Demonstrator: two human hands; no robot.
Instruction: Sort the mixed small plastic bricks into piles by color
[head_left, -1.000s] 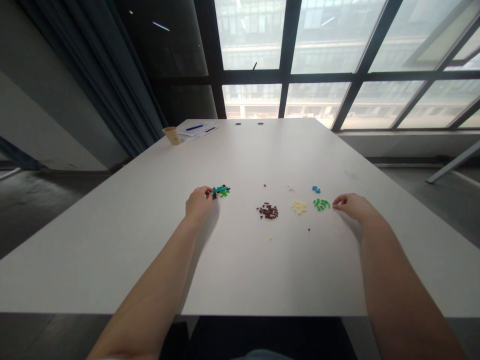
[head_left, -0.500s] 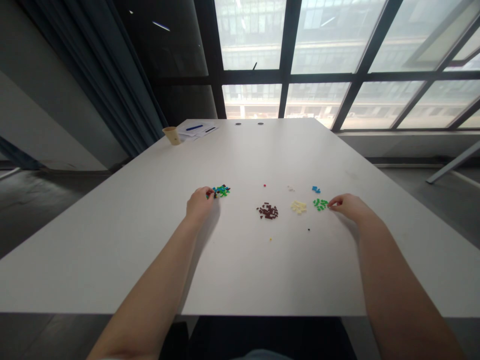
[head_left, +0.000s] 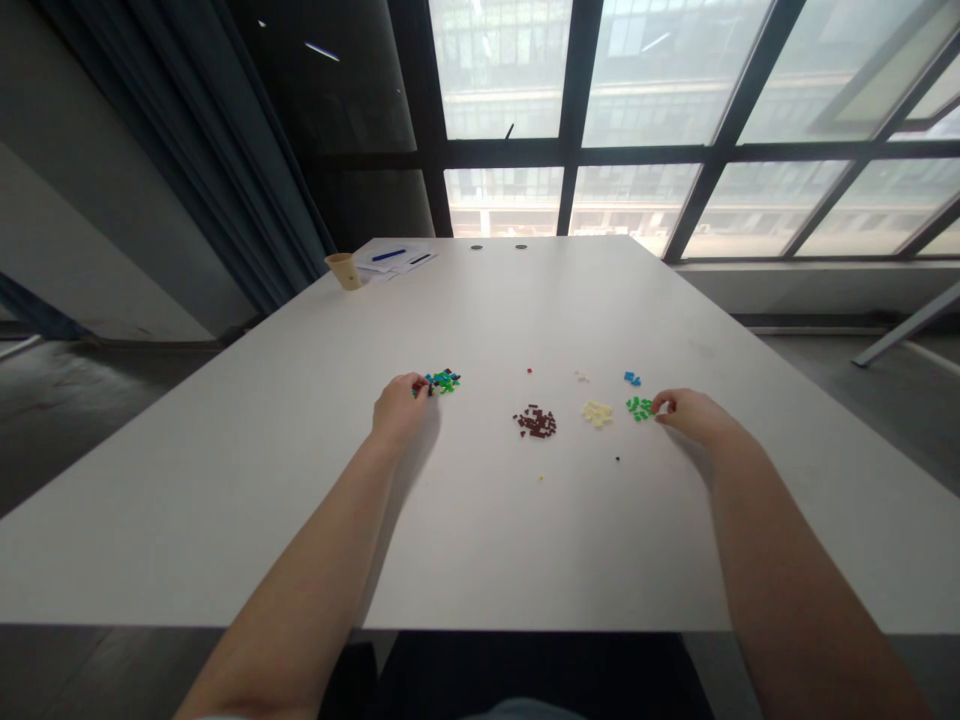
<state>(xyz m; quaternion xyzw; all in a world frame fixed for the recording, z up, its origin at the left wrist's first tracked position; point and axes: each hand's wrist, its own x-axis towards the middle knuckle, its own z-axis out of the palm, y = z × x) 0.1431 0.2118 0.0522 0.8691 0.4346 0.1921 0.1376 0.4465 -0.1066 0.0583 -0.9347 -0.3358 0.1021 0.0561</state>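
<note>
My left hand (head_left: 399,403) rests on the table at the left edge of a mixed pile of small plastic bricks (head_left: 444,381), blue, green and dark. Its fingers are curled closed against the pile and cover part of it. At the right, my right hand (head_left: 688,413) touches the edge of a cluster of small green bricks (head_left: 640,408), with thumb and fingers pinched together. Whatever lies between those fingertips is too small to make out. Nearby are cream bricks (head_left: 597,414), blue bricks (head_left: 632,379) and a heap of dark brown bricks (head_left: 535,421).
Single pieces lie apart: a red one (head_left: 529,371), a yellow one (head_left: 541,478) and a black one (head_left: 618,459). A few white pieces (head_left: 582,377) sit behind the cream ones. A paper cup (head_left: 344,271) and papers with a blue pen (head_left: 388,255) occupy the far left of the white table (head_left: 480,560).
My right hand has shifted slightly left, closer over the green bricks, and its fingers are more curled. The left hand stays in place at the mixed pile.
</note>
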